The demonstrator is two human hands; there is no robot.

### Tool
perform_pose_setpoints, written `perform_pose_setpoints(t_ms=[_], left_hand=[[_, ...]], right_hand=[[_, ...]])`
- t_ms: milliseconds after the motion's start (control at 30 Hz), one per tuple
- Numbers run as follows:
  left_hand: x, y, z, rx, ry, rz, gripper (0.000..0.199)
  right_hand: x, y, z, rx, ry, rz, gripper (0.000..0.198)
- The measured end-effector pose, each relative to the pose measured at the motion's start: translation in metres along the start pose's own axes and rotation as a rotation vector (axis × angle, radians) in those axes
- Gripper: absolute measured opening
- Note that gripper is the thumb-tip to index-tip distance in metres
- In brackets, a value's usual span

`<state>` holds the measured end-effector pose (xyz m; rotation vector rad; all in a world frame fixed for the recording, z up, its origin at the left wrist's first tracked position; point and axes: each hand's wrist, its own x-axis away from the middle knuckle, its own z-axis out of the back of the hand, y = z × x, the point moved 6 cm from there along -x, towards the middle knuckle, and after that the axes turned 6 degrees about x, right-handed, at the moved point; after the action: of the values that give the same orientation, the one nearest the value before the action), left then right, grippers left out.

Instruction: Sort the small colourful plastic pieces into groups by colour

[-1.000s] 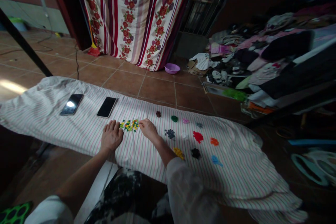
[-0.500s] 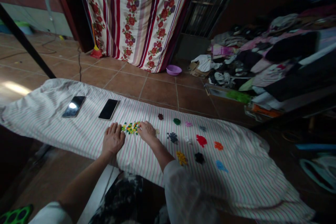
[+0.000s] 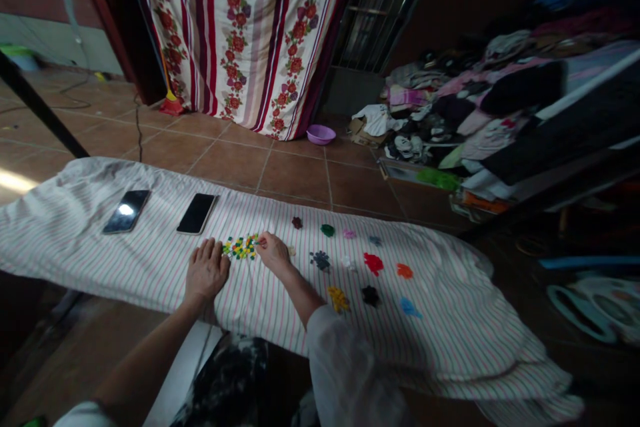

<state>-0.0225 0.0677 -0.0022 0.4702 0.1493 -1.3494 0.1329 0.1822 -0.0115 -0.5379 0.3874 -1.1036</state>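
Observation:
A spread of small yellow, green, white and orange pieces (image 3: 241, 248) lies on the striped cloth between my hands. My left hand (image 3: 207, 269) rests flat on the cloth, fingers stretched out, with the fingertips beside the spread's left edge. At its right edge my right hand (image 3: 273, 250) is closed in a pinch. Whatever sits between that thumb and finger is too small to make out. A few pale beige pieces (image 3: 291, 251) show just right of the right hand. Further right are sorted heaps, among them dark grey pieces (image 3: 320, 260) and yellow pieces (image 3: 339, 298).
Two phones, one with a glare (image 3: 127, 211) and one dark (image 3: 197, 213), lie on the cloth (image 3: 150, 273) at left. Red pieces (image 3: 373, 263), black pieces (image 3: 371, 295) and blue pieces (image 3: 411, 308) lie right. Beyond are a purple basin (image 3: 321, 135) and piled clothes (image 3: 465, 100).
The whole view has shifted, so things sit slightly further left. My right hand stays at the mixed pieces, its fingers now more clearly pinched. The left hand stays flat on the cloth.

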Motion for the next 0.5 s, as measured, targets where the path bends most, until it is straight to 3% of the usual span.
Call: perform_pose_setpoints(t_ms=[267, 500], left_hand=[[0.002, 0.0, 0.0, 0.001, 0.016, -0.038, 0.045], [0.002, 0.0, 0.0, -0.006, 0.007, -0.068, 0.042]], right_hand=[[0.003, 0.0, 0.006, -0.065, 0.006, -0.073, 0.014], [0.008, 0.01, 0.03, -0.107, 0.06, -0.091, 0.012]])
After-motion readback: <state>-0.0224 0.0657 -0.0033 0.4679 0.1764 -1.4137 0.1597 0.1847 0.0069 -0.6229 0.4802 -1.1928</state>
